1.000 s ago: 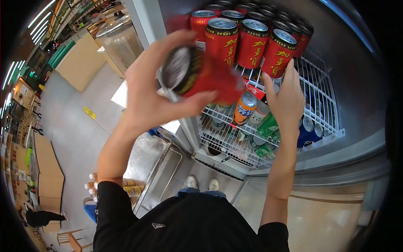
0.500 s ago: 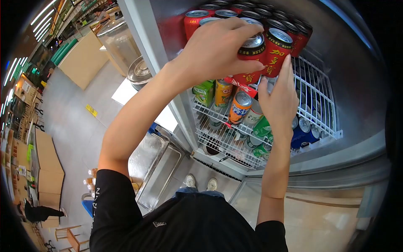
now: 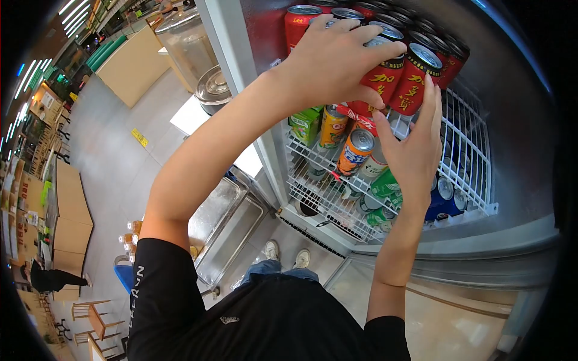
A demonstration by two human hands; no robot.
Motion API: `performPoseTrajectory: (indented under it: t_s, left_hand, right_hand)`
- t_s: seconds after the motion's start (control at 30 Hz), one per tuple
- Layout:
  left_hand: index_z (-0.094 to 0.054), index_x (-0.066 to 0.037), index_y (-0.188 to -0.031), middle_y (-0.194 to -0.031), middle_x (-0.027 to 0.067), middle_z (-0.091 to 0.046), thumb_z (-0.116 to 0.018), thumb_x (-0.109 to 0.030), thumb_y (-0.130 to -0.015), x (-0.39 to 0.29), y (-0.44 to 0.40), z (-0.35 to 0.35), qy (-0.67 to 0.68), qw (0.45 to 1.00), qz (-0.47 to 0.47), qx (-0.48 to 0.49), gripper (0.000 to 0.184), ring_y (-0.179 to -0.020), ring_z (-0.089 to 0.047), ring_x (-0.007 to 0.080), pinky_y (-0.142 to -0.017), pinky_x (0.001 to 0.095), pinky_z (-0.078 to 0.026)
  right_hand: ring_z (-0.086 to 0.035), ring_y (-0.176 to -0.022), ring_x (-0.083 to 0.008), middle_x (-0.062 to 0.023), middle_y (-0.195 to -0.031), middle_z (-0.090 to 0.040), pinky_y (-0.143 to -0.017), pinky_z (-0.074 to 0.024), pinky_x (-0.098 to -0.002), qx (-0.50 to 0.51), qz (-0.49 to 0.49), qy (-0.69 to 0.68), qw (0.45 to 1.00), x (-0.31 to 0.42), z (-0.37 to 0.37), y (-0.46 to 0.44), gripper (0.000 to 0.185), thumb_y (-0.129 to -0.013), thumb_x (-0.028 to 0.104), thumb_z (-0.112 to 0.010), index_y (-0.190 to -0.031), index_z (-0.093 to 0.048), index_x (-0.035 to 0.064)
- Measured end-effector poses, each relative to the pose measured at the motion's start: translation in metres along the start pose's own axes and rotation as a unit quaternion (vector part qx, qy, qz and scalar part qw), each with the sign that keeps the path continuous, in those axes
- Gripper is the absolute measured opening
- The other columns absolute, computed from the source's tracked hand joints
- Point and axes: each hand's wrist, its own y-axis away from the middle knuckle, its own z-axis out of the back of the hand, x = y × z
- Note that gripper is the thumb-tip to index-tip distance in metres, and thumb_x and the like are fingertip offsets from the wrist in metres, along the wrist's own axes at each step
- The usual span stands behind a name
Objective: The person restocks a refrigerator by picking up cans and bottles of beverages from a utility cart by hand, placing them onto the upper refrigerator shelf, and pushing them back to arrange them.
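One red can sits pinched in our left hand; our spread right hand touches another can.

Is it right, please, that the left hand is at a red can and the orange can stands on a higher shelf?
Not higher: the head view shows the orange can on a lower shelf, with the left hand at a red can.

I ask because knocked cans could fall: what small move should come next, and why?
Probably the left hand should gently loosen from the red can it grips: this can appears upright, beside and roughly in line with the neighbouring can, though its base is partly hidden.
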Motion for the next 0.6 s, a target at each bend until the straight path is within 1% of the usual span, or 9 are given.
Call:
performPoseTrajectory:
  t_s: [0.1,0.17,0.23,0.33,0.43,0.47,0.5,0.57,0.6]
  left_hand:
    - [-0.057,-0.022,-0.129,-0.120,0.0056,-0.062,-0.083,-0.045,-0.060,0.010,0.002,-0.006,0.042,0.998,0.007,0.043,0.076,-0.113,-0.059,0.0239,-0.090,0.0414,-0.048]
    - [-0.057,-0.023,-0.129,-0.121,0.0057,-0.062,-0.084,-0.045,-0.060,0.015,0.006,-0.009,0.033,0.999,-0.005,0.023,0.077,-0.114,-0.059,0.0239,-0.090,0.0419,-0.047]
    - [-0.055,-0.023,-0.131,-0.123,0.0078,-0.061,-0.084,-0.043,-0.062,0.018,0.007,-0.008,0.047,0.998,-0.007,0.030,0.077,-0.116,-0.058,0.0256,-0.092,0.0430,-0.046]
    - [-0.055,-0.022,-0.131,-0.123,0.0085,-0.061,-0.084,-0.041,-0.062,0.022,0.009,-0.012,0.046,0.999,-0.012,-0.021,0.077,-0.116,-0.058,0.0271,-0.093,0.0443,-0.045]
    - [-0.056,-0.018,-0.128,-0.122,0.0101,-0.060,-0.082,-0.034,-0.068,0.011,0.019,0.003,0.065,0.992,-0.002,-0.109,0.068,-0.113,-0.057,0.0291,-0.092,0.0448,-0.045]
    - [-0.059,-0.014,-0.125,-0.117,0.0106,-0.062,-0.081,-0.031,-0.072,0.008,0.026,0.008,0.084,0.987,0.001,-0.133,0.060,-0.106,-0.060,0.0289,-0.087,0.0427,-0.047]
    - [-0.061,-0.010,-0.121,-0.112,0.0112,-0.064,-0.079,-0.028,-0.075,0.006,0.038,0.013,0.103,0.982,0.005,-0.156,0.052,-0.099,-0.063,0.0287,-0.083,0.0406,-0.049]
    - [-0.065,-0.006,-0.115,-0.104,0.0120,-0.066,-0.078,-0.020,-0.078,-0.009,0.077,0.029,0.167,0.976,0.056,-0.132,0.041,-0.089,-0.065,0.0280,-0.076,0.0383,-0.052]
    - [-0.065,-0.006,-0.112,-0.100,0.0123,-0.067,-0.078,-0.014,-0.078,-0.026,0.108,0.040,0.209,0.969,0.104,-0.085,0.038,-0.086,-0.065,0.0275,-0.074,0.0381,-0.052]
  right_hand:
    - [-0.048,-0.125,-0.0475,-0.0319,-0.145,-0.035,-0.094,-0.0473,-0.0479,-0.016,0.003,0.024,1.000,0.000,-0.006,0.001,0.076,-0.079,0.034,-0.075,-0.142,-0.037,0.0125]
    - [-0.051,-0.121,-0.0467,-0.0302,-0.145,-0.035,-0.093,-0.0480,-0.0473,-0.005,-0.006,0.058,0.998,0.004,-0.007,0.000,0.068,-0.080,0.036,-0.075,-0.134,-0.043,0.0107]
    - [-0.052,-0.121,-0.0458,-0.0297,-0.145,-0.035,-0.093,-0.0480,-0.0472,-0.010,-0.011,0.072,0.997,0.005,-0.009,0.001,0.066,-0.080,0.036,-0.075,-0.133,-0.044,0.0109]
    - [-0.052,-0.120,-0.0447,-0.0289,-0.145,-0.036,-0.092,-0.0483,-0.0473,-0.019,-0.015,0.075,0.997,0.006,-0.012,0.001,0.063,-0.080,0.036,-0.075,-0.131,-0.046,0.0114]
    - [-0.053,-0.120,-0.0442,-0.0279,-0.145,-0.038,-0.091,-0.0487,-0.0477,-0.029,-0.004,0.065,0.997,0.002,-0.015,0.003,0.061,-0.081,0.038,-0.074,-0.129,-0.049,0.0112]
    - [-0.053,-0.120,-0.0442,-0.0275,-0.144,-0.038,-0.091,-0.0487,-0.0478,-0.033,0.002,0.061,0.998,0.001,-0.015,0.002,0.060,-0.081,0.038,-0.074,-0.128,-0.050,0.0110]
    - [-0.054,-0.119,-0.0418,-0.0272,-0.145,-0.038,-0.088,-0.0506,-0.0442,-0.034,0.001,0.071,0.997,0.002,-0.014,0.002,0.059,-0.081,0.038,-0.075,-0.128,-0.051,0.0100]
    - [-0.057,-0.116,-0.0370,-0.0265,-0.145,-0.038,-0.082,-0.0544,-0.0371,-0.033,0.000,0.086,0.996,0.004,-0.013,0.004,0.058,-0.082,0.037,-0.076,-0.127,-0.053,0.0079]
    - [-0.056,-0.118,-0.0385,-0.0264,-0.144,-0.039,-0.084,-0.0538,-0.0384,-0.034,-0.008,0.083,0.996,0.005,-0.013,0.004,0.058,-0.082,0.038,-0.075,-0.126,-0.053,0.0076]
